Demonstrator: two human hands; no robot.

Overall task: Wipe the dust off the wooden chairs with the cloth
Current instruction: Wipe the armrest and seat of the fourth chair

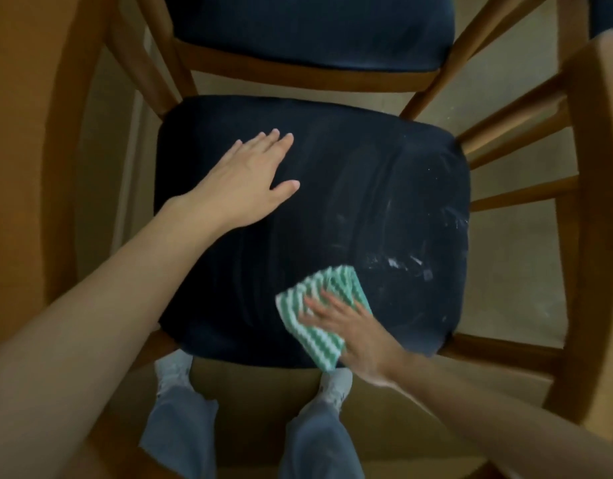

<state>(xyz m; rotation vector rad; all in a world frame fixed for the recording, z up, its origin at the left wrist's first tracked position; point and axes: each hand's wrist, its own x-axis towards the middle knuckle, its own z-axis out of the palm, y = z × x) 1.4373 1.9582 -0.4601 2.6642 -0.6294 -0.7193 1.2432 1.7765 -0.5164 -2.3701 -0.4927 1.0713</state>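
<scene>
The cloth (319,344), green-and-white striped and folded, lies at the seat's (332,188) near edge, right of its middle. The right hand (353,335) presses it flat, fingers straight and spread. The left hand (249,178) rests on the seat's left half toward the far edge, fingers straight and together, thumb out, holding nothing.

The job looks early. Faint swipe marks streak the seat's middle, but white specks (402,264) lie thick near its right edge, just beyond the cloth. The wooden frame (505,347) shows no sign of wiping, and a second chair (298,70) stands past the far edge, untouched as far as I can judge.

The right hand is blurred, so its thumb is hard to make out. Dust on the wood cannot be seen either way. The chair legs and back are cut off or distorted at the edges.
</scene>
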